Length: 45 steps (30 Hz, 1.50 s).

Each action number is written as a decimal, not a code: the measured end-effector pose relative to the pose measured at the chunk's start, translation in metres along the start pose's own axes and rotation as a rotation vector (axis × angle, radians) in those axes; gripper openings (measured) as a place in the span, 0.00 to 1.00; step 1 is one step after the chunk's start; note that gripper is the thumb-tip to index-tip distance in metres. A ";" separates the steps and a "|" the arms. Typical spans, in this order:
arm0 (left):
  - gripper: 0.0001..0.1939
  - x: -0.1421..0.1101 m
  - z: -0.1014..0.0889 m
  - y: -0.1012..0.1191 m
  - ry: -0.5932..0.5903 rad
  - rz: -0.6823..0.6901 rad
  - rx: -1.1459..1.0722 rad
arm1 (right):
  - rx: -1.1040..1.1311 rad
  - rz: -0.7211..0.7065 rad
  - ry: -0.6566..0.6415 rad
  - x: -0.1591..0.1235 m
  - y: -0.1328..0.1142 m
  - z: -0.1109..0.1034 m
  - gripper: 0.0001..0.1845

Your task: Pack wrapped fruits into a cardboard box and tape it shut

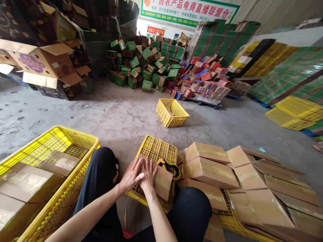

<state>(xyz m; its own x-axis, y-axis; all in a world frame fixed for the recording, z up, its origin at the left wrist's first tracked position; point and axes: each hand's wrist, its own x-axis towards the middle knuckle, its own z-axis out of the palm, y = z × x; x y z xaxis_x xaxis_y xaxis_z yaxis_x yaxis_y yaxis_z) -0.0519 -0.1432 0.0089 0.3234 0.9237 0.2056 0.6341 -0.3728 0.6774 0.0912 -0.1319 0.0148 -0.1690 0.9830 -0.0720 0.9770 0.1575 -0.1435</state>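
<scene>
A small brown cardboard box (164, 179) lies on a yellow plastic crate (158, 148) between my knees. My left hand (131, 176) rests flat on the box's left side, fingers stretched out. Close beside it, my right hand (148, 173) also presses flat on the top, fingers spread, and the two thumbs overlap. Neither hand grips anything. Just right of the fingers, a black and yellow tape dispenser (168, 167) sits against the box. Part of the box is hidden under my hands.
At my left stands a large yellow crate (60, 201) with taped boxes (25, 181) inside. To the right, folded cartons (214, 168) lie over another yellow crate (234, 215). A smaller yellow crate (173, 114) stands ahead on the floor, before piled green boxes (147, 72) and red boxes (205, 75).
</scene>
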 end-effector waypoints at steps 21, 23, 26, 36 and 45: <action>0.42 0.002 0.030 -0.002 0.031 0.130 0.405 | 0.248 0.287 0.525 -0.069 0.081 -0.016 0.42; 0.42 -0.004 0.031 0.003 0.023 0.158 0.405 | 0.289 0.293 0.546 -0.073 0.089 -0.022 0.43; 0.43 -0.013 0.036 0.013 -0.020 0.223 0.392 | 0.292 0.240 0.524 -0.078 0.081 -0.023 0.40; 0.32 -0.017 0.010 0.000 -0.100 0.264 0.351 | 0.152 0.043 0.478 -0.090 0.067 0.014 0.30; 0.32 -0.018 0.006 0.009 -0.018 0.102 0.254 | 0.054 0.179 0.433 -0.104 0.059 0.001 0.29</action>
<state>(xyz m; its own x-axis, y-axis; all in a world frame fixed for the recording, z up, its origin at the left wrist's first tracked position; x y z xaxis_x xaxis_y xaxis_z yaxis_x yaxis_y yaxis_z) -0.0479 -0.1637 0.0071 0.4057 0.8794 0.2492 0.7527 -0.4761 0.4548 0.1660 -0.2246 0.0124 0.0823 0.9451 0.3162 0.9758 -0.0119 -0.2183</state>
